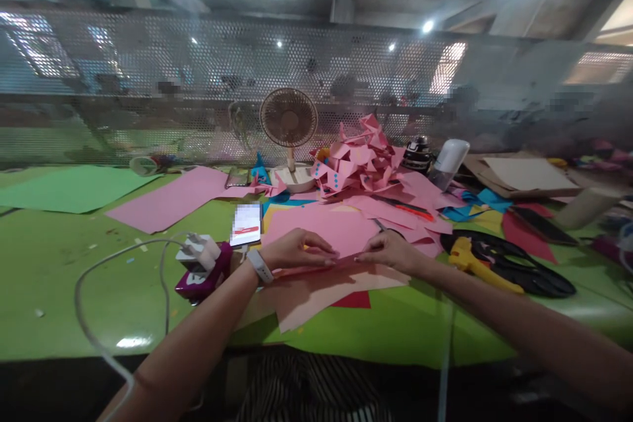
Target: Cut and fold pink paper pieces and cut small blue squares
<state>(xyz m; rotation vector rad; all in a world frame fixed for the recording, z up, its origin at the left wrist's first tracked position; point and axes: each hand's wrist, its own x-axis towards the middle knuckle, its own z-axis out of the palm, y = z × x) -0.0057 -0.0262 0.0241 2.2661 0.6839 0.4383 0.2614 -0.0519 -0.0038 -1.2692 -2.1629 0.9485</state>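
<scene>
Left hand (299,250) and right hand (389,254) at the near edge of a pink sheet (324,221).
Nearest, peach paper (316,300) lies on the green table (39,264). Just beyond, both hands face each other, fingers curled, fingertips apart; whether they pinch the paper cannot be told. The pink sheet extends away from the fingertips, long axis apparently left to right, with neither hand clearly nearer. Farther, a phone (246,223) lies left; farthest, a pile of folded pink paper (363,161) sits right of a fan (289,117).
</scene>
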